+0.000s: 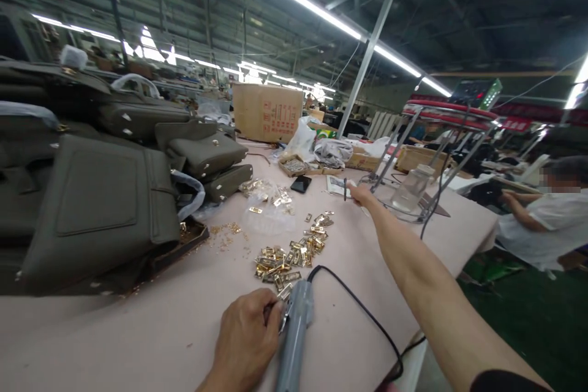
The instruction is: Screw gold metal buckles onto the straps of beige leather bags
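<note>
Gold metal clasps lie between the left hand and black phone

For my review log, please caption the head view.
Left hand beside a grey corded tool, right hand stretched across a table past gold metal fittings, dark bags at left.

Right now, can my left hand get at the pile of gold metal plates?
Probably yes. The pile of gold metal plates lies just beyond the left hand, and the grey corded tool sits to its right, leaving the way forward free. The fingers seem to hold something metal, though.
</note>
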A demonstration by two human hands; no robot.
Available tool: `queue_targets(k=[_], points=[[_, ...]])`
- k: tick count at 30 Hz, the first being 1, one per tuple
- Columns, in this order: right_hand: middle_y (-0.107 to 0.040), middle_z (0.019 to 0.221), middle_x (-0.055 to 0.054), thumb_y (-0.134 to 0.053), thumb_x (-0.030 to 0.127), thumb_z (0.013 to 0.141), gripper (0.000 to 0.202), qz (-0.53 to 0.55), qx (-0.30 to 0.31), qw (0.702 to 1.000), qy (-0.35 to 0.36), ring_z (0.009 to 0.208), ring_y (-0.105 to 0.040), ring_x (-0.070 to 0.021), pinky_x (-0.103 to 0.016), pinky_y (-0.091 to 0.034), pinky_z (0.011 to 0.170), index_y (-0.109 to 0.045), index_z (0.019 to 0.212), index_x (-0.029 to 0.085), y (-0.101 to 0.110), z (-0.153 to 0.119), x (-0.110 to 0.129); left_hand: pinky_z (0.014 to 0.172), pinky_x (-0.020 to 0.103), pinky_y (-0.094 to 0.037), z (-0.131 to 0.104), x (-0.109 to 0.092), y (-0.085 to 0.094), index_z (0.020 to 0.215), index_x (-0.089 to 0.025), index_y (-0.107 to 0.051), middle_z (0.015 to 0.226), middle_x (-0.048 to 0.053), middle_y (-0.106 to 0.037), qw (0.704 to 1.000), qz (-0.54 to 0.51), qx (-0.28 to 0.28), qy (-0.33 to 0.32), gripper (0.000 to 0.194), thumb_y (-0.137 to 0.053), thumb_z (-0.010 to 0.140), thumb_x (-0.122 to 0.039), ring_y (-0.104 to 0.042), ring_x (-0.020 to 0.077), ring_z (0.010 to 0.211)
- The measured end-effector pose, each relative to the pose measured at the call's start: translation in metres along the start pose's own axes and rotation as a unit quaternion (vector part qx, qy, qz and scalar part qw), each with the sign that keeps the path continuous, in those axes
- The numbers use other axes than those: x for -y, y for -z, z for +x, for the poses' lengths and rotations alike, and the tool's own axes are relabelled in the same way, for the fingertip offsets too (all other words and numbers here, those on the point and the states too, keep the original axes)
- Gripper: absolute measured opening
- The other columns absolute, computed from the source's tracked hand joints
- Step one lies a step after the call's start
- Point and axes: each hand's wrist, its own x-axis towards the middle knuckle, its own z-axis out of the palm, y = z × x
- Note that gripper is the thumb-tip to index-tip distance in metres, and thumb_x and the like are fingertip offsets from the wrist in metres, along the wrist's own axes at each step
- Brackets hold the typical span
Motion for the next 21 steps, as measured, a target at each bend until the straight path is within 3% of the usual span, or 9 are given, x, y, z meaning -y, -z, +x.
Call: queue_targets(k=[4, 8, 10, 13, 16, 19, 21], points=[[-0.063, 0.064, -0.009, -0.071, 0.049, 0.090, 0.035, -0.082, 0.004, 0.993, 0.081, 0.076, -0.068, -0.0251, -0.029, -0.051, 0.069, -0.066, 0.079, 0.017, -0.029, -0.016, 0.011, 0.066, 0.029, -0.029, -0.002, -0.003, 0.002, 0.070, -0.020, -0.066, 0.067, 0.002, -0.065, 1.000, -0.013, -0.010, 0.003, 0.028, -0.053, 0.094, -0.026, -0.059, 0.0184, 0.067], [-0.074, 0.089, -0.010, -0.071, 0.047, 0.089, 0.029, -0.145, 0.083, 0.971, 0.170, 0.099, -0.069, -0.0272, -0.031, -0.050, 0.091, -0.076, 0.090, 0.018, -0.075, -0.077, -0.004, 0.066, 0.030, -0.029, -0.005, -0.003, 0.003, 0.070, -0.021, -0.066, 0.070, 0.002, -0.068, 0.999, -0.026, -0.024, -0.007, 0.024, -0.056, 0.092, -0.025, -0.061, 0.0187, 0.068], [-0.076, 0.095, -0.009, -0.070, 0.044, 0.088, 0.025, -0.175, 0.120, 0.955, 0.209, 0.105, -0.068, -0.0272, -0.032, -0.047, 0.097, -0.079, 0.090, 0.020, -0.086, -0.108, -0.011, 0.065, 0.031, -0.029, -0.006, -0.002, 0.004, 0.069, -0.020, -0.065, 0.069, 0.003, -0.069, 0.999, -0.024, -0.033, -0.003, 0.024, -0.057, 0.091, -0.024, -0.062, 0.0193, 0.069], [-0.076, 0.098, -0.009, -0.068, 0.045, 0.088, 0.027, -0.220, 0.167, 0.928, 0.249, 0.105, -0.068, -0.0278, -0.032, -0.046, 0.097, -0.081, 0.086, 0.022, -0.082, -0.140, -0.009, 0.066, 0.031, -0.031, -0.008, -0.001, 0.005, 0.069, -0.020, -0.065, 0.072, 0.005, -0.071, 0.999, -0.010, -0.031, -0.003, 0.022, -0.057, 0.090, -0.026, -0.066, 0.0221, 0.074], [-0.076, 0.098, -0.011, -0.066, 0.060, 0.089, 0.041, -0.298, 0.207, 0.894, 0.264, 0.097, -0.069, -0.0286, -0.032, -0.049, 0.086, -0.082, 0.096, 0.022, -0.071, -0.156, 0.011, 0.068, 0.033, -0.036, -0.009, -0.001, 0.007, 0.072, -0.020, -0.067, 0.077, 0.007, -0.073, 1.000, -0.003, -0.029, -0.009, 0.021, -0.057, 0.089, -0.027, -0.069, 0.0255, 0.079], [-0.074, 0.110, -0.016, -0.073, 0.072, 0.078, 0.062, -0.353, 0.154, 0.875, 0.295, 0.102, -0.069, -0.0337, -0.036, -0.051, 0.084, -0.079, 0.110, 0.019, -0.079, -0.169, 0.036, 0.071, 0.034, -0.041, -0.010, -0.001, 0.009, 0.075, -0.020, -0.069, 0.079, 0.009, -0.074, 1.000, 0.001, -0.028, -0.013, 0.021, -0.056, 0.089, -0.027, -0.071, 0.0272, 0.082], [-0.075, 0.106, -0.018, -0.082, 0.069, 0.069, 0.062, -0.329, 0.149, 0.886, 0.291, 0.097, -0.070, -0.0338, -0.038, -0.052, 0.084, -0.078, 0.105, 0.018, -0.099, -0.178, 0.049, 0.072, 0.035, -0.044, -0.011, -0.001, 0.011, 0.077, -0.019, -0.070, 0.081, 0.010, -0.074, 1.000, 0.003, -0.022, -0.016, 0.022, -0.055, 0.090, -0.028, -0.072, 0.0285, 0.083]])
